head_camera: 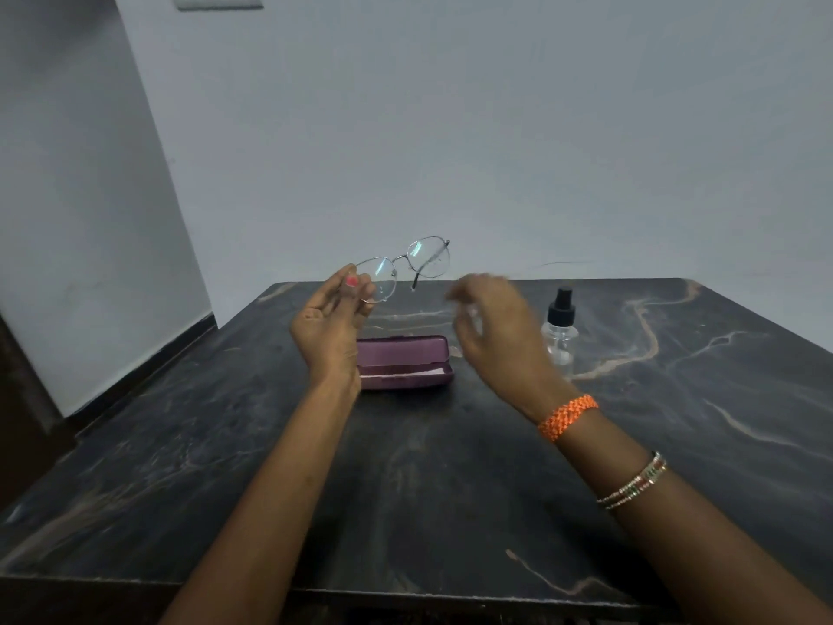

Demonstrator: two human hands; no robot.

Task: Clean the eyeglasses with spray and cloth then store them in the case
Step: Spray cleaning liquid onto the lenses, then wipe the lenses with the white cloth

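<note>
My left hand (331, 324) pinches the thin metal-framed eyeglasses (408, 266) by the left lens rim and holds them up above the table. An open purple glasses case (405, 360) lies on the table just below, with a pale cloth (401, 377) lying inside it. My right hand (493, 327) hovers to the right of the glasses, blurred, its fingers loosely curled and holding nothing. A clear spray bottle (560, 327) with a black nozzle stands upright on the table just beyond my right hand.
The dark marbled table (428, 489) runs back to a pale wall (450, 128). Its front edge lies near me. To the left the table ends beside a white wall panel and dark floor.
</note>
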